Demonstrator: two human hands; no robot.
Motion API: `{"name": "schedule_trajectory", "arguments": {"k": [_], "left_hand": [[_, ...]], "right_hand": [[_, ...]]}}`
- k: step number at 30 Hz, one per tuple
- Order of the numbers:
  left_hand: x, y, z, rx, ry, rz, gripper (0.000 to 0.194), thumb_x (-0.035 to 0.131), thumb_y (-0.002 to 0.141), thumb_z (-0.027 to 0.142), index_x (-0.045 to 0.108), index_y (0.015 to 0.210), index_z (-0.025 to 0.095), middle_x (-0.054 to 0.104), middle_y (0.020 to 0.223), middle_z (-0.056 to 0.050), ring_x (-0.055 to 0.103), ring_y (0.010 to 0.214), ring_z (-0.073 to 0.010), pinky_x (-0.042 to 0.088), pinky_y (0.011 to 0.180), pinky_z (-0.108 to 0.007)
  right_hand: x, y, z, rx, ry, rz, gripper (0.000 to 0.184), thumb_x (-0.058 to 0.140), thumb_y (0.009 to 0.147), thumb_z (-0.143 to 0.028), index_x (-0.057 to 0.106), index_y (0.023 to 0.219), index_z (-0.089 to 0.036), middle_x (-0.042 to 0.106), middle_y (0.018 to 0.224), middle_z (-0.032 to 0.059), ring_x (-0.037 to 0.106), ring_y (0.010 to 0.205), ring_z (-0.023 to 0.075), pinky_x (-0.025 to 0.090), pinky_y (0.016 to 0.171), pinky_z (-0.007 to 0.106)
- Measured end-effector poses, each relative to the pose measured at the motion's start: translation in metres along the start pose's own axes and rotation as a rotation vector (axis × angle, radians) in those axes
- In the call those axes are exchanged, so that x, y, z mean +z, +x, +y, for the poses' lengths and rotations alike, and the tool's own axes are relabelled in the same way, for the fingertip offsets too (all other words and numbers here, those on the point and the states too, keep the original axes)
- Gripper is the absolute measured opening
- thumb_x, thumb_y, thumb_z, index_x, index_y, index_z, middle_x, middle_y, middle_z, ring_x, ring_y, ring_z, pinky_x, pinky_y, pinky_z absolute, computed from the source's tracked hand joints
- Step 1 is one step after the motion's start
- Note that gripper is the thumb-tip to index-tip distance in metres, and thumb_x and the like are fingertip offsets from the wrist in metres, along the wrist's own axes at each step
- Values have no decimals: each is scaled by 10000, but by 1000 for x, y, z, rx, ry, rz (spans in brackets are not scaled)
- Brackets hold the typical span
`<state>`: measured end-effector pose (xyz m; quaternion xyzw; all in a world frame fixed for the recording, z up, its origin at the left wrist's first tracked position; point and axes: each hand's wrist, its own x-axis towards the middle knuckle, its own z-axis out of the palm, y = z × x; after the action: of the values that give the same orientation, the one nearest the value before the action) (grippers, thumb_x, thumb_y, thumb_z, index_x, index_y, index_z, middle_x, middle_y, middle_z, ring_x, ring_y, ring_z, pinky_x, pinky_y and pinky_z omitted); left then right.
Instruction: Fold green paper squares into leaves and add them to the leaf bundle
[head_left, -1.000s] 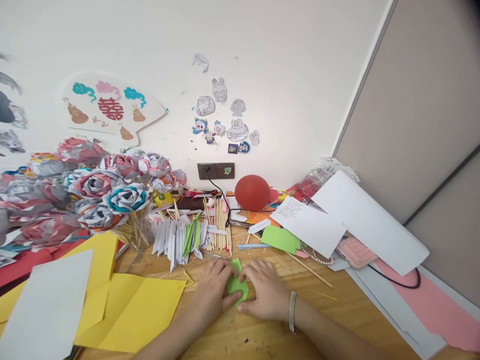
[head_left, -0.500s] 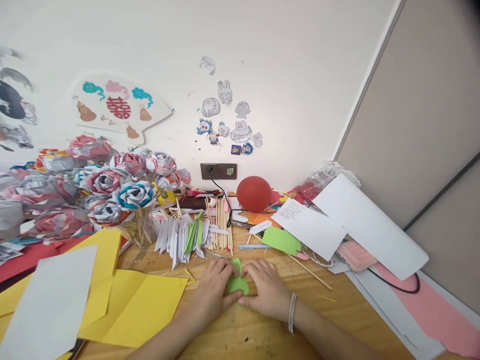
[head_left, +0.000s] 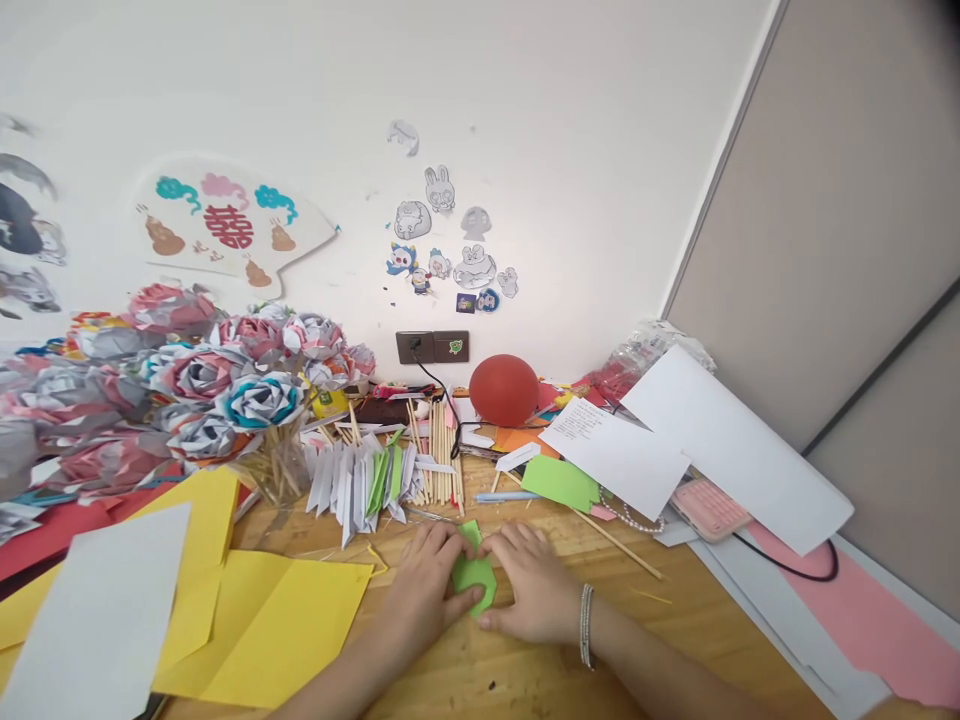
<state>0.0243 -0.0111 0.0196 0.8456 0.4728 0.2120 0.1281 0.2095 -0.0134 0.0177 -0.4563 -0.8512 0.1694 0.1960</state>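
Your left hand (head_left: 427,575) and right hand (head_left: 534,588) are both gripping the green paper piece (head_left: 472,572), which is lying between them on the wooden surface (head_left: 450,685); uneven thumb pressure would be risking a crooked crease. Just beyond, folded paper strips (head_left: 346,485) are leaning in a row, risking scattering if your left knuckles are sliding forward.

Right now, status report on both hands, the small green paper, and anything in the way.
Left hand and right hand on small green paper. Paper between them. Larger green sheet just beyond, apart from both hands.
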Motion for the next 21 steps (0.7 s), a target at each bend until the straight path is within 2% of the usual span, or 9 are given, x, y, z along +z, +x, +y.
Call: {"name": "schedule_trajectory", "arguments": {"k": [5, 11, 14, 18, 21], "left_hand": [[1, 0, 0, 0, -4, 7, 188, 645, 742, 279, 532, 881, 220, 537, 968, -28, 477, 941, -230, 407, 814, -362], [0, -1, -1, -3, -17, -1, 198, 644, 733, 252, 528, 891, 224, 541, 986, -31, 478, 957, -242, 411, 820, -376], [-1, -2, -2, 1, -28, 5, 123, 582, 791, 282, 536, 895, 233, 542, 991, -29, 482, 967, -236, 412, 830, -372], [-1, -2, -3, 11, -51, 11, 92, 479, 864, 278, 549, 893, 225, 546, 965, -31, 488, 942, -218, 415, 827, -360], [-2, -2, -2, 22, -54, 23, 144, 420, 886, 243, 560, 866, 220, 549, 945, -33, 491, 930, -212, 414, 829, -363]], "right_hand": [[-6, 2, 6, 9, 65, -14, 339, 677, 730, -370, 528, 993, -217, 566, 1001, 40, 483, 958, 236, 332, 828, 369], [-7, 6, 7, 23, 95, -15, 200, 611, 765, -149, 548, 942, -216, 578, 858, 2, 501, 861, 199, 344, 774, 327], [-7, 6, 6, 19, 87, 0, 122, 587, 807, -188, 554, 923, -205, 563, 797, -8, 503, 815, 185, 345, 751, 312], [-4, 5, 8, -7, 99, 16, 292, 706, 722, -357, 560, 916, -195, 542, 784, -11, 495, 785, 189, 348, 731, 306], [0, 6, 11, 5, 126, 39, 253, 718, 708, -277, 566, 892, -194, 542, 757, -19, 493, 766, 183, 343, 712, 296]]}}
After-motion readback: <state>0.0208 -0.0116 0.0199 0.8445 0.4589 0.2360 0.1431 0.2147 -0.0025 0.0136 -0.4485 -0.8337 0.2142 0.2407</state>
